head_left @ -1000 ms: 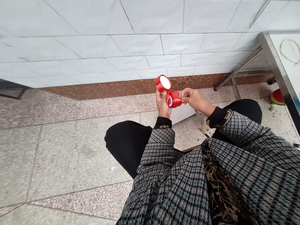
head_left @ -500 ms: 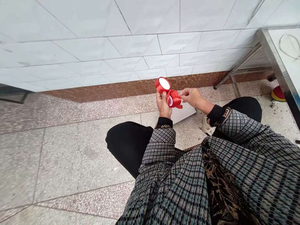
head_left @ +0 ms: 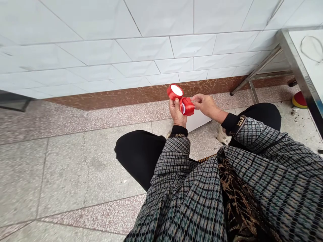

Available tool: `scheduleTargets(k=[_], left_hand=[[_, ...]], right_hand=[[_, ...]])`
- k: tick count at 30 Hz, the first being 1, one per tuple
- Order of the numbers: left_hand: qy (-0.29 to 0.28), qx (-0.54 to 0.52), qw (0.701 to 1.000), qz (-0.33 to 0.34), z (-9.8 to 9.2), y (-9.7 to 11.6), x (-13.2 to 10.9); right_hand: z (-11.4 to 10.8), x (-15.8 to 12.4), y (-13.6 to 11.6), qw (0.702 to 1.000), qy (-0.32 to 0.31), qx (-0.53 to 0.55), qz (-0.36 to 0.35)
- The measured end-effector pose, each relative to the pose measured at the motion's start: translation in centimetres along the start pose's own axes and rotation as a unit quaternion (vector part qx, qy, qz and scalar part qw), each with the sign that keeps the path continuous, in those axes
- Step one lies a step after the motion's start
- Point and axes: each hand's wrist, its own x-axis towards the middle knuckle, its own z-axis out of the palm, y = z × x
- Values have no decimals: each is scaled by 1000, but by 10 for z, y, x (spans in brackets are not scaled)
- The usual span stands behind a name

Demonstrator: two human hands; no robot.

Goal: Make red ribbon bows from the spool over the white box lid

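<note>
My left hand is closed on a roll of red ribbon with a white core, its thumb lying up the near side. Just right of that roll, a second bundle of red ribbon is wound on a pale core and touches the left hand. At the bundle's right edge, the fingers of my right hand are pinched together. Whatever sits between these fingertips is too small to make out. Below the hands, a flat white panel lies partly hidden near my shoes.
A white tiled wall with a brown skirting stands in front. On the right is a metal-framed table with a loop of wire on top. A red and yellow round object lies on the floor under it, beside scattered debris.
My right hand has shifted slightly at the ribbon bundle's edge. The red ribbon tail hanging below the bundle now sits closer against it. The left hand has moved very slightly right.
</note>
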Motion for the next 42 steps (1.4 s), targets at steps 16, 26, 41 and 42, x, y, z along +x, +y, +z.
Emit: scheduleTargets(k=[16,26,41,42], left_hand=[[-10,5,999,-34,-2,1,-4],[-31,-44,998,-32,-7,-3,-1],[-48,-79,981,-172,-1,8,-9],[-55,-72,981,-170,-1,7,-9]], right_hand=[[0,0,0,997,-40,-43,-54],[-4,-2,-9,996,-79,-26,-42],[-37,4,-29,965,-260,-2,-34],[-37,3,-29,966,-254,-8,-41]])
